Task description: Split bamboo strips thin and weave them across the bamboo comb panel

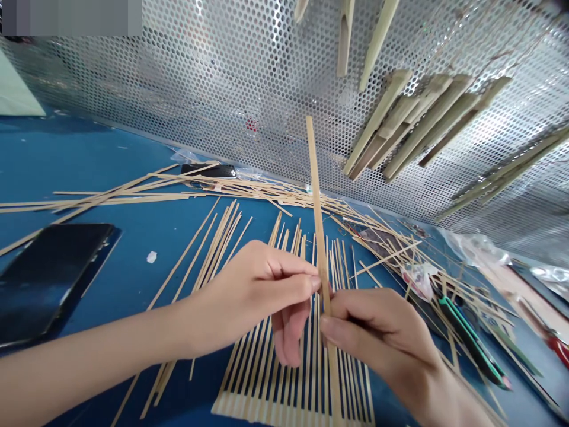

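Note:
A long, flat bamboo strip (316,201) stands up in front of me, its far end rising toward the metal mesh. Low on the strip, my right hand (386,332) grips it between thumb and fingers. Just above that, my left hand (262,284) pinches thumb and forefinger together at the strip's left edge, its other fingers curled below. Beneath both hands lies a row of thin bamboo strips (260,362), side by side and joined by a pale band (249,408) at the near end. My hands cover part of this row.
Loose bamboo strips (222,237) lie to the left, with a tangled pile (258,191) along the back. A black phone-like device (53,273) rests at left on the blue table (111,249). At right lies a green utility knife (471,341). Split bamboo pieces (427,127) hang on the perforated metal panel (213,89).

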A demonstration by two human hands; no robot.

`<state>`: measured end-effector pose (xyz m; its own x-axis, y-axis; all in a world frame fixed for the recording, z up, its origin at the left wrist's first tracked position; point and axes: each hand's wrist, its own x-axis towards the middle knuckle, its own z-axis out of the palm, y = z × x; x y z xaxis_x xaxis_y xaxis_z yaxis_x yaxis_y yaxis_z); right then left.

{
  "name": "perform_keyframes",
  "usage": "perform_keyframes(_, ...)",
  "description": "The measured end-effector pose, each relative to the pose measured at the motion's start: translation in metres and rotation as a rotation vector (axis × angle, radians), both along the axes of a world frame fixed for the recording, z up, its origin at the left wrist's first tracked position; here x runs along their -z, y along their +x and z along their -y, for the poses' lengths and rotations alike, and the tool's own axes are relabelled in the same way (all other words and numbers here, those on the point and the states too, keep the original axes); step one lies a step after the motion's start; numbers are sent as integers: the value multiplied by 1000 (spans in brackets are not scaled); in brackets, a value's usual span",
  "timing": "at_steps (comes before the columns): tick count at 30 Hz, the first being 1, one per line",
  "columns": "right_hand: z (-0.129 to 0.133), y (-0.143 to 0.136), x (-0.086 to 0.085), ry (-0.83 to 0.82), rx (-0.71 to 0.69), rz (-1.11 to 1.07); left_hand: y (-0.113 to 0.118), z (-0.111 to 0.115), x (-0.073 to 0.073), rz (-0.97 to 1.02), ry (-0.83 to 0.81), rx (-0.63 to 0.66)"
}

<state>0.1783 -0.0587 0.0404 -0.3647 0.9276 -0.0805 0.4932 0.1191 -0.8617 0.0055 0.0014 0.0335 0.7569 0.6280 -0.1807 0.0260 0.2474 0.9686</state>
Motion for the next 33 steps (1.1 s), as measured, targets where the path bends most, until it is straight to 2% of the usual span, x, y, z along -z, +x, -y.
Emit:
perform_keyframes(7,2,-6,2,53,-60,46,-1,6,0,-17,40,-42)
perform_keyframes(11,5,-3,6,92,-39,38,0,8,0,-23,19,-46)
perform_keyframes(17,5,-2,-3,-27,-46,35,1,8,3,-14,11,-32)
perform_keyframes(21,4,-1,1,-23,20,-21,1,6,1,33,-26,-74)
perform_keyframes(25,5,1,7,-56,22,-54,0,3,-2,3,-37,-120)
perform_keyframes(33,3,2,0,-104,13,-94,-2,4,-4,9,-6,-127)
